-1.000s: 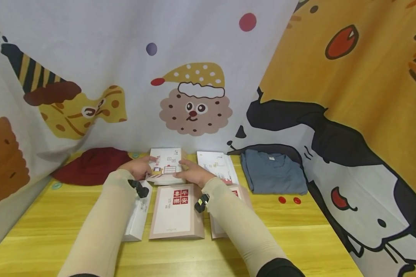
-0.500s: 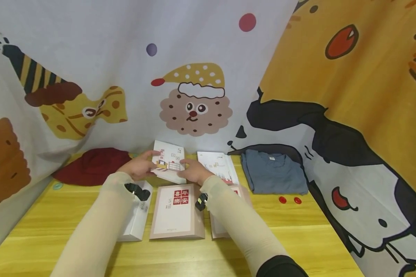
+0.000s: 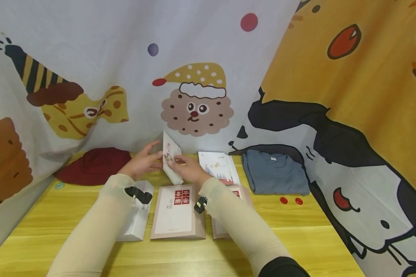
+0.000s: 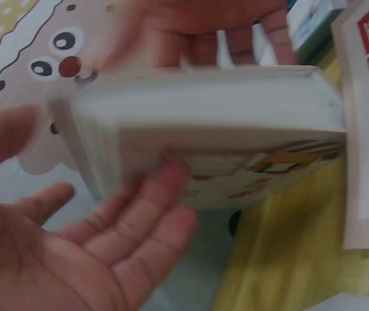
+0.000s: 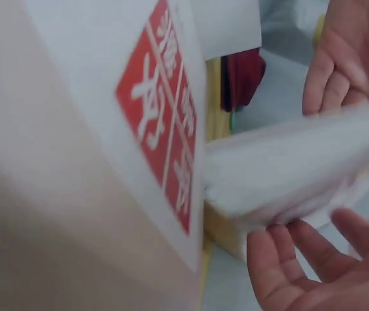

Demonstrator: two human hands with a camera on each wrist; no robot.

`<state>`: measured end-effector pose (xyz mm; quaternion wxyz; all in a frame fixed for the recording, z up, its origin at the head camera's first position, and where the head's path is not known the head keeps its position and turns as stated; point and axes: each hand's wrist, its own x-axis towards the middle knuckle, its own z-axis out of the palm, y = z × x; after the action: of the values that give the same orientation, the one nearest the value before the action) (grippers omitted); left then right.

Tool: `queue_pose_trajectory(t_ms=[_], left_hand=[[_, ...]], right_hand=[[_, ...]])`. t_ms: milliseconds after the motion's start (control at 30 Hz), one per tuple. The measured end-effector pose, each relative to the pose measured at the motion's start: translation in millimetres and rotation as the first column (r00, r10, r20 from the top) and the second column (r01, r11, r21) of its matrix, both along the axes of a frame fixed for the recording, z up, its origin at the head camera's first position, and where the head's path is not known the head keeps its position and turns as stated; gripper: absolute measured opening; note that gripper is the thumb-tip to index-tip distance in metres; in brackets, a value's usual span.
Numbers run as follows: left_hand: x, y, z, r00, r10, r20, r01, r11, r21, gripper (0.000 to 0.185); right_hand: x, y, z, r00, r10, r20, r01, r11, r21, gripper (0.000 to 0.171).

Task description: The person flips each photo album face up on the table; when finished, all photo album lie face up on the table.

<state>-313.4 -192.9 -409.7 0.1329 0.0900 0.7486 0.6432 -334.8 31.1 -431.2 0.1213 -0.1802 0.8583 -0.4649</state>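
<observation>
A flat white package (image 3: 171,159) printed with small pictures stands tipped on its edge above the yellow table (image 3: 298,238), between my two hands. My left hand (image 3: 142,163) lies against its left face with straight fingers (image 4: 152,214) and the thumb lifted clear. My right hand (image 3: 188,170) grips it from the right, its fingers (image 4: 236,39) curled over the far edge. The right wrist view shows the package (image 5: 301,168) blurred, with my right fingers (image 5: 288,262) below it and my left hand (image 5: 346,55) behind.
A beige bag with a red label (image 3: 177,211) lies just below my hands, a white bag (image 3: 138,215) left of it, another beige bag (image 3: 225,227) right. Further back lie a second printed white bag (image 3: 218,166), a dark red hat (image 3: 93,165) and a folded blue shirt (image 3: 274,171). Cartoon curtains close in.
The white package lay nearly flat at the back of the table; both hands have lifted it and turned it up onto its edge.
</observation>
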Motion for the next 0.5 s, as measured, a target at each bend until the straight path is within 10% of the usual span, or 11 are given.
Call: queue_pose_trajectory(t_ms=[300, 500], left_hand=[[-3.5, 12, -13.8, 0.997, -0.075, -0.014, 0.075, 0.997, -0.004, 0.065], [-7.4, 19, -22.1, 0.990, -0.119, 0.077, 0.127, 0.985, -0.117, 0.065]], right_hand=[[5.6, 1, 8.7, 0.994, -0.092, -0.060, 0.085, 0.991, -0.106, 0.098], [3.5, 5, 7.5, 0.978, -0.208, -0.011, 0.207, 0.977, -0.049, 0.080]])
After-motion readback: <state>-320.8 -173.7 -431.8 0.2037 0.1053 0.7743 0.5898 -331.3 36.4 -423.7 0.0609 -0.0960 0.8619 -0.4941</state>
